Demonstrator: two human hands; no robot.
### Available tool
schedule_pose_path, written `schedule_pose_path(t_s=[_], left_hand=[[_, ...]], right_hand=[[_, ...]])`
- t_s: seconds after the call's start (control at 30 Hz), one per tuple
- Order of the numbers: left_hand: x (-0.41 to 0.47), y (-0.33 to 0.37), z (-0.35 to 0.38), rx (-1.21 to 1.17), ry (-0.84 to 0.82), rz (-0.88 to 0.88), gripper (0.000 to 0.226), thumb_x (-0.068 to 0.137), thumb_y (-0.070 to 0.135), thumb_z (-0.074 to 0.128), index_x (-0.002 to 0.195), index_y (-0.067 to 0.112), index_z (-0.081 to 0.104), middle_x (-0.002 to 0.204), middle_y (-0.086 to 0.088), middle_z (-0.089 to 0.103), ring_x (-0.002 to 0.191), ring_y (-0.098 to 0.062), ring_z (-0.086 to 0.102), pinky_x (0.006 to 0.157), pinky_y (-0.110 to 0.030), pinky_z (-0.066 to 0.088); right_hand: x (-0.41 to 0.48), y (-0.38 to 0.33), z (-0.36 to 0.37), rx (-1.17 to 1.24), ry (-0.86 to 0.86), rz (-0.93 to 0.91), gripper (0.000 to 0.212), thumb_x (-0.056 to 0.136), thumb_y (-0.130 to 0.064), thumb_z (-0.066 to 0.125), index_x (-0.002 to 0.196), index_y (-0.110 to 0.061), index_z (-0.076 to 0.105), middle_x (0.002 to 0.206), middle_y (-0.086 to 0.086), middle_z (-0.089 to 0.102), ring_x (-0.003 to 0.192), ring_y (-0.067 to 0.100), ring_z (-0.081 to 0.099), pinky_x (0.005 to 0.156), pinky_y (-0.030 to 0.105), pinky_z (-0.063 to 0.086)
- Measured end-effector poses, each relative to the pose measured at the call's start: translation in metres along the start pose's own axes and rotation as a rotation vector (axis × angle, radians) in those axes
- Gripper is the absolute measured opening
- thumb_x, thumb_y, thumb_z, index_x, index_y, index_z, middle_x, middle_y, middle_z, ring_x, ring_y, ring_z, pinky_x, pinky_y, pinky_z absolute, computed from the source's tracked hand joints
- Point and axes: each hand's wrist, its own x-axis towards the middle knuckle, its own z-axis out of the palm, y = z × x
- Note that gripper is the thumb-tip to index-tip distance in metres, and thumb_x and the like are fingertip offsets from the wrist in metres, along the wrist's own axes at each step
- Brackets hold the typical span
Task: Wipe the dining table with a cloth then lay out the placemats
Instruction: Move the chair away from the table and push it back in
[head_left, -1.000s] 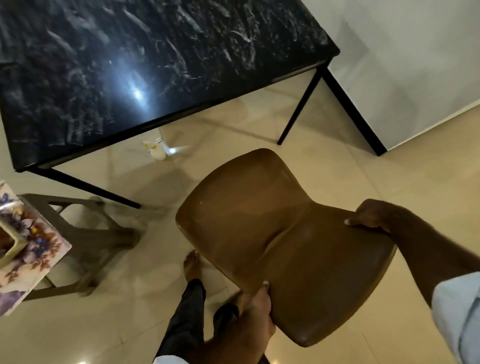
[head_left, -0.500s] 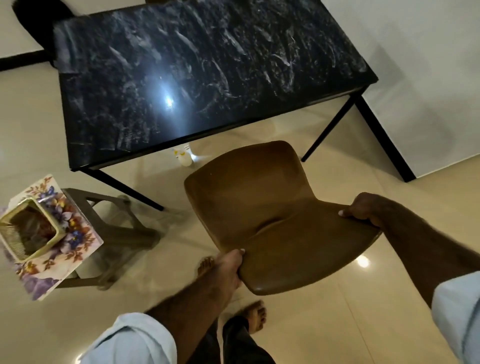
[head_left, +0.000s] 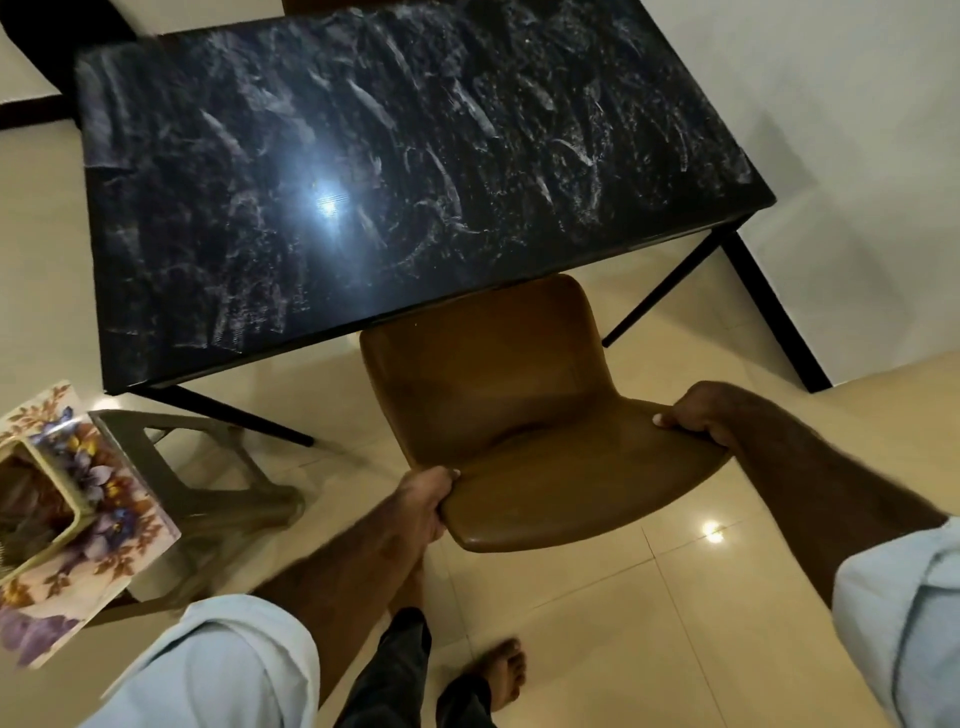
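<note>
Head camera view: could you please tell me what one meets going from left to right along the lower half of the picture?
Floral tray → plastic stool → left hand in a grip on the chair's edge → brown chair → right hand in a grip on its other edge.

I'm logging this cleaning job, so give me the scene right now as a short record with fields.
table: black marble-look top on thin black legs, nothing on it
chair: brown chair, its front edge at the table's near edge
left hand: left hand grips the chair's left side
right hand: right hand grips the chair's right side
stool: plastic stool on the left, beside the table
on stool: floral placemats under a small basket
cloth: none in view
</note>
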Motion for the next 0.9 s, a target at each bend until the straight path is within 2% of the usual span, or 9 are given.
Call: schedule_pose_path(t_s=[0.07, 0.13, 0.3, 0.4, 0.5, 0.6, 0.73, 0.9], left_hand=[[0.006, 0.007, 0.001, 0.001, -0.007, 0.012, 0.027, 0.111, 0.019, 0.066, 0.135, 0.008, 0.063, 0.119, -0.018, 0.079, 0.100, -0.035, 0.082, 0.081, -0.049, 0.070], [0.010, 0.012, 0.000, -0.007, -0.004, 0.005, 0.029, 0.110, 0.019, 0.067, 0.137, 0.009, 0.062, 0.122, -0.018, 0.078, 0.102, -0.036, 0.081, 0.088, -0.052, 0.069], [0.018, 0.020, 0.000, -0.005, -0.004, 0.000, 0.033, 0.109, 0.021, 0.069, 0.139, 0.010, 0.064, 0.121, -0.018, 0.079, 0.103, -0.037, 0.081, 0.094, -0.055, 0.068], [0.017, 0.021, 0.002, -0.011, -0.014, -0.005, 0.030, 0.110, 0.020, 0.067, 0.138, 0.010, 0.063, 0.120, -0.018, 0.079, 0.101, -0.037, 0.082, 0.088, -0.054, 0.070], [0.020, 0.020, 0.003, -0.028, -0.025, -0.002, 0.031, 0.110, 0.018, 0.066, 0.139, 0.009, 0.064, 0.118, -0.018, 0.080, 0.098, -0.037, 0.083, 0.085, -0.056, 0.070], [0.014, 0.021, 0.001, -0.013, -0.021, -0.005, 0.029, 0.111, 0.018, 0.066, 0.138, 0.010, 0.063, 0.119, -0.018, 0.079, 0.098, -0.036, 0.083, 0.080, -0.052, 0.070], [0.009, 0.019, -0.001, 0.007, -0.016, -0.013, 0.028, 0.111, 0.019, 0.065, 0.138, 0.010, 0.063, 0.118, -0.018, 0.079, 0.098, -0.037, 0.082, 0.080, -0.051, 0.070], [0.005, 0.018, 0.000, -0.001, -0.021, -0.017, 0.026, 0.111, 0.017, 0.065, 0.136, 0.009, 0.063, 0.118, -0.018, 0.079, 0.099, -0.036, 0.081, 0.073, -0.047, 0.069]], right_hand=[[0.006, -0.005, -0.003, 0.005, -0.005, 0.003, 0.058, 0.101, -0.028, 0.082, 0.141, 0.009, 0.062, 0.109, 0.020, 0.062, 0.097, 0.035, 0.057, 0.093, 0.045, 0.045], [0.010, -0.009, -0.004, 0.005, -0.006, 0.003, 0.059, 0.101, -0.029, 0.082, 0.142, 0.008, 0.062, 0.125, 0.026, 0.067, 0.102, 0.036, 0.057, 0.096, 0.046, 0.047], [0.016, -0.020, -0.004, 0.041, -0.001, 0.020, 0.060, 0.100, -0.027, 0.083, 0.144, 0.008, 0.060, 0.142, 0.027, 0.066, 0.116, 0.042, 0.062, 0.111, 0.050, 0.049], [0.018, -0.022, -0.006, 0.048, -0.009, 0.027, 0.061, 0.100, -0.027, 0.083, 0.144, 0.008, 0.060, 0.143, 0.027, 0.066, 0.128, 0.045, 0.064, 0.113, 0.051, 0.049], [0.020, -0.021, -0.008, 0.050, -0.011, 0.037, 0.060, 0.100, -0.027, 0.084, 0.143, 0.008, 0.061, 0.138, 0.027, 0.068, 0.122, 0.044, 0.065, 0.112, 0.052, 0.049], [0.020, -0.021, -0.006, 0.058, -0.024, 0.046, 0.059, 0.100, -0.026, 0.083, 0.142, 0.008, 0.061, 0.125, 0.026, 0.068, 0.121, 0.045, 0.066, 0.113, 0.053, 0.050], [0.018, -0.022, -0.003, 0.060, -0.018, 0.049, 0.058, 0.102, -0.025, 0.081, 0.145, 0.009, 0.060, 0.145, 0.028, 0.066, 0.135, 0.046, 0.063, 0.115, 0.052, 0.048], [0.016, -0.019, -0.003, 0.054, -0.033, 0.046, 0.058, 0.101, -0.024, 0.082, 0.145, 0.007, 0.061, 0.145, 0.027, 0.066, 0.135, 0.046, 0.063, 0.114, 0.053, 0.049]])
